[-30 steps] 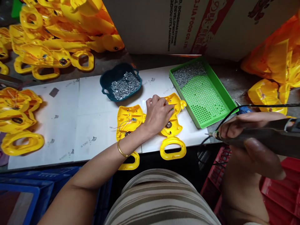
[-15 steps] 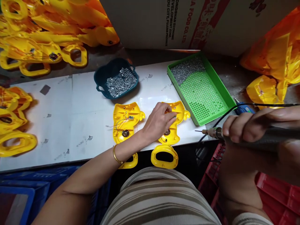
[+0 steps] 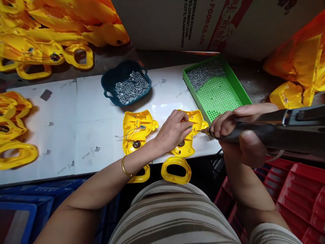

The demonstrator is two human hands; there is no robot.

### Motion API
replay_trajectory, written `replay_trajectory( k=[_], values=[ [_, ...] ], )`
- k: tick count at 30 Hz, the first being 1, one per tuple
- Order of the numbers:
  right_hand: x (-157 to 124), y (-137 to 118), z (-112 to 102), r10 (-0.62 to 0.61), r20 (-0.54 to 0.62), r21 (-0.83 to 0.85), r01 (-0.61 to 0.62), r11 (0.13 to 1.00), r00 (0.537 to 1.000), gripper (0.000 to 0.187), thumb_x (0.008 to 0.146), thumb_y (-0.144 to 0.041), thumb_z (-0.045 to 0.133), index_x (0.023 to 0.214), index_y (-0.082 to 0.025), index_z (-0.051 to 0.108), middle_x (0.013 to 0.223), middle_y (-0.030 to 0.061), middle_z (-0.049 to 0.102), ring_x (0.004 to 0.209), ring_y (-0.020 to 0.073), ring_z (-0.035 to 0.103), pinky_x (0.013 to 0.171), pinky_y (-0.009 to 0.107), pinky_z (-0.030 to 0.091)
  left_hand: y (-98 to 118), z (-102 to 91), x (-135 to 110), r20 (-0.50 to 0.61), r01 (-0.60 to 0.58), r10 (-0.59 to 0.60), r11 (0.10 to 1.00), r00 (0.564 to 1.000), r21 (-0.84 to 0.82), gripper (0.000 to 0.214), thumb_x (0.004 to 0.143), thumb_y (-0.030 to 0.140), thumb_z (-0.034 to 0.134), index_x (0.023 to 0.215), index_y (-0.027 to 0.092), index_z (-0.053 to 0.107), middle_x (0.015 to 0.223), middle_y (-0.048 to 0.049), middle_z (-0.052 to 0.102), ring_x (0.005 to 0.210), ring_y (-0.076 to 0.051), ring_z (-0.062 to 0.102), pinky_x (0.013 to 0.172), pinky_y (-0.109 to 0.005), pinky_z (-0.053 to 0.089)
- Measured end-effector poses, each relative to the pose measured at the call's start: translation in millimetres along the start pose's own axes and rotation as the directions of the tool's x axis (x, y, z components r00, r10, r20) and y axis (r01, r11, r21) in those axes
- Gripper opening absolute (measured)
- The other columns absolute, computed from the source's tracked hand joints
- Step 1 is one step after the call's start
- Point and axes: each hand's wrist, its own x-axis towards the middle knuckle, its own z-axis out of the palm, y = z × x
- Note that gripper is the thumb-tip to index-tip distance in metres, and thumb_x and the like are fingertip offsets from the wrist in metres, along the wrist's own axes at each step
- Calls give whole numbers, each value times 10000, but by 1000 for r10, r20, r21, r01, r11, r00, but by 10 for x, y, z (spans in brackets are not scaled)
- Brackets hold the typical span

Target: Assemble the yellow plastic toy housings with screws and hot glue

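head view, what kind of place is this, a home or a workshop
Most likely a small toy assembly workshop: piles of identical yellow plastic toy shells, a perforated green plastic tray of screws, and the right hand holding a dark electric screwdriver to an open shell.

- The two toy shells, the left shell (image 3: 137, 130) and the right shell (image 3: 189, 134), are bright yellow, each with a yellow loop handle.
- The left shell carries thin red wires and a small green circuit board.
- The electric screwdriver (image 3: 266, 132) is dark grey to black.
- The bowl (image 3: 109, 79) is dark teal, filled with silver screws.
- The perforated tray (image 3: 220, 98) is bright green, with silver screws.
- The board (image 3: 83, 112) under the shells is white with small grey marks.
- The bangle (image 3: 125, 168) is gold.
- The shirt (image 3: 172, 213) has beige and brown stripes.
- The crates: red (image 3: 291, 200) at right, blue (image 3: 22, 210) at left.
- The cardboard box (image 3: 162, 23) is pale with red and black print.
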Motion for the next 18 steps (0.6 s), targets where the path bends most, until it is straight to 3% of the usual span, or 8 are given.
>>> replay_trajectory(
  k=[4,7,12,18],
  values=[
    [28,-77,89,-159,-104,110,170,979,982,243,802,-511,611,1008,-384,592,540,-48,458,470,174,485,526,364,452,1,-16,21,23,-13,14,1000,1000,-7,138,908,215,596,927,154,718,976,-91,596,965,-212,512,821,-339,484],
    [96,-162,115,-255,-209,186,295,937,944,223,780,-436,648,962,-308,650,524,-50,463,435,152,466,468,327,441,-2,-25,36,39,-19,20,1000,999,-23,166,916,209,576,927,131,722,977,-105,588,969,-220,509,819,-345,486],
    [207,-161,-107,-392,-370,168,476,863,842,194,752,-335,642,897,-222,705,536,-35,511,425,132,493,408,285,440,-16,-34,48,55,-26,29,999,998,-43,174,915,194,566,874,127,721,979,-105,578,980,-228,510,832,-362,492],
    [223,103,-362,-428,-450,8,482,876,784,164,796,-309,637,925,-239,711,521,-52,480,401,98,450,405,245,424,-25,-30,52,62,-35,37,999,997,-37,146,902,182,577,902,142,717,981,-103,572,977,-231,509,826,-377,494]
  ],
)
